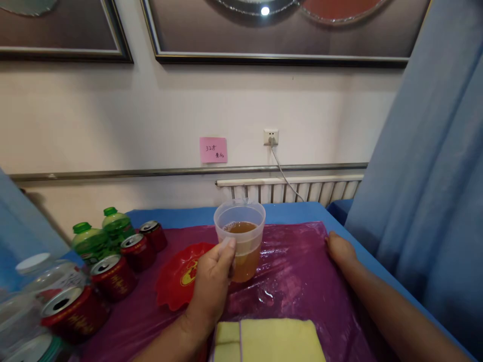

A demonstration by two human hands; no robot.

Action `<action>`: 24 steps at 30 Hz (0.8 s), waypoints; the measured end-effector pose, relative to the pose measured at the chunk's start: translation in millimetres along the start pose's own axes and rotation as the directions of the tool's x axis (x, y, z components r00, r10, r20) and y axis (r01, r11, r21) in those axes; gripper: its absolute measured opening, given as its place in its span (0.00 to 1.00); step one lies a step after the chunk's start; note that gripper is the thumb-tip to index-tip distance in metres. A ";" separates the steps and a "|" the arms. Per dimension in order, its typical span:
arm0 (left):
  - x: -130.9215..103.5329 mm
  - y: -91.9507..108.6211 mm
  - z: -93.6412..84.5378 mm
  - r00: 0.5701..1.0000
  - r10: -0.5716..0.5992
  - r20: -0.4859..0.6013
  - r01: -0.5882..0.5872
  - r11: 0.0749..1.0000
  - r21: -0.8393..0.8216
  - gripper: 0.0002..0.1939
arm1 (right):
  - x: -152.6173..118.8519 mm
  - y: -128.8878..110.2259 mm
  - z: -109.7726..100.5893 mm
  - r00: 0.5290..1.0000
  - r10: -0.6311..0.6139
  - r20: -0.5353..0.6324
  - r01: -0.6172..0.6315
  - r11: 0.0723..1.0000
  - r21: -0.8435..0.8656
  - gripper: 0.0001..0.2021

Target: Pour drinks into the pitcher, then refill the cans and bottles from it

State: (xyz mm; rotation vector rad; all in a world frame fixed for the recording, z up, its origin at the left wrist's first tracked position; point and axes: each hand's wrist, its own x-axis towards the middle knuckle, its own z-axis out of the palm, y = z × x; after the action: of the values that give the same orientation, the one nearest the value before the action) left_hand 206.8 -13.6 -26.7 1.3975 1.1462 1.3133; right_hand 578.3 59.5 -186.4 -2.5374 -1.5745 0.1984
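My left hand [214, 281] is closed round the handle of a translucent plastic jug [245, 254], which is partly filled with brown liquid. The jug is upright over the purple plastic sheet [290, 281], just right of a red scalloped plate [175, 276]. At the sheet's far right corner is my right hand [339, 250], its fingers pressed together at the edge of the sheet. A folded yellow cloth [279, 339] lies at the near edge, below the jug.
Red cans [113, 281], two green bottles [116, 226] and clear containers [53, 276] stand on the left. Beyond the blue table cover [169, 216] are a radiator [279, 188] and the wall. A blue curtain [426, 176] hangs at right.
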 end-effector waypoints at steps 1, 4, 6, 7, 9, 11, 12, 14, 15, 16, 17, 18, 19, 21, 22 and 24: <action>0.9 0.4 -0.7 1.000 0.003 0.004 -0.003 1.000 0.008 0.28 | -0.6 0.4 -0.7 1.000 0.007 -0.001 -0.007 1.000 0.003 0.18; 5.3 0.7 -0.4 1.000 0.000 0.004 0.000 1.000 0.021 0.27 | 0.3 -0.4 -4.5 0.999 0.035 -0.003 -0.035 0.999 0.020 0.18; 9.2 0.2 1.6 1.000 -0.003 0.001 0.003 1.000 0.029 0.26 | 1.7 -1.4 -10.2 0.998 0.059 -0.009 -0.059 0.997 0.041 0.19; 11.2 -0.1 2.9 1.000 -0.003 0.000 0.003 1.000 0.030 0.26 | 1.2 -0.8 -14.3 0.997 0.072 -0.013 -0.071 0.996 0.052 0.20; 15.0 -0.6 5.3 1.000 -0.003 -0.001 0.003 1.000 0.025 0.25 | -6.5 4.7 -23.9 0.996 0.090 -0.020 -0.088 0.993 0.077 0.22; 17.7 -0.6 6.6 1.000 -0.005 0.001 0.005 1.000 0.012 0.25 | -29.1 18.7 -32.2 0.995 0.097 -0.022 -0.094 0.991 0.096 0.24; 18.7 -0.4 6.6 1.000 -0.006 0.005 0.006 1.000 0.005 0.25 | -47.5 28.7 -34.6 0.995 0.100 -0.021 -0.098 0.990 0.100 0.25; 20.0 -0.1 5.8 1.000 -0.008 0.019 0.008 1.000 -0.012 0.24 | -98.2 52.0 -34.2 0.994 0.105 -0.010 -0.103 0.989 0.102 0.25; 20.3 -0.1 5.0 1.000 -0.008 0.028 0.009 1.000 -0.022 0.24 | -128.5 63.9 -31.2 0.994 0.106 -0.003 -0.105 0.989 0.101 0.25; 20.4 -0.1 4.2 0.999 -0.008 0.036 0.009 0.999 -0.032 0.24 | -160.2 74.8 -26.6 0.996 0.093 0.010 -0.093 0.989 0.118 0.26; 20.2 -0.2 3.4 0.999 -0.008 0.045 0.010 0.999 -0.041 0.24 | -191.3 84.4 -20.8 0.996 0.093 0.004 -0.093 0.986 0.138 0.26; 19.7 -0.3 2.7 0.999 -0.006 0.051 0.009 0.999 -0.048 0.24 | -220.0 92.2 -14.2 0.995 0.096 -0.019 -0.092 0.984 0.155 0.27; 18.9 -0.4 2.3 0.998 -0.004 0.055 0.007 0.999 -0.052 0.24 | -244.8 98.0 -7.4 0.991 0.119 -0.063 -0.108 0.981 0.159 0.27; 16.8 -0.7 2.1 0.998 0.000 0.055 0.003 0.998 -0.058 0.24 | -278.9 103.9 5.1 0.973 0.184 -0.139 -0.162 0.975 0.151 0.27; 15.6 -0.9 2.3 0.999 0.000 0.050 0.004 0.998 -0.066 0.23 | -288.1 104.6 10.1 0.966 0.201 -0.161 -0.178 0.973 0.145 0.26; 13.7 -1.8 3.2 0.999 -0.011 0.047 0.016 0.995 -0.099 0.24 | -293.8 103.6 16.9 0.969 0.195 -0.154 -0.176 0.975 0.133 0.24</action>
State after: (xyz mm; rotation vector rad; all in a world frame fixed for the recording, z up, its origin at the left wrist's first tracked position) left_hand 210.1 0.2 -26.0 1.3394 1.0434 1.3038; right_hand 536.5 -248.5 -213.2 -2.5336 -1.2283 0.0945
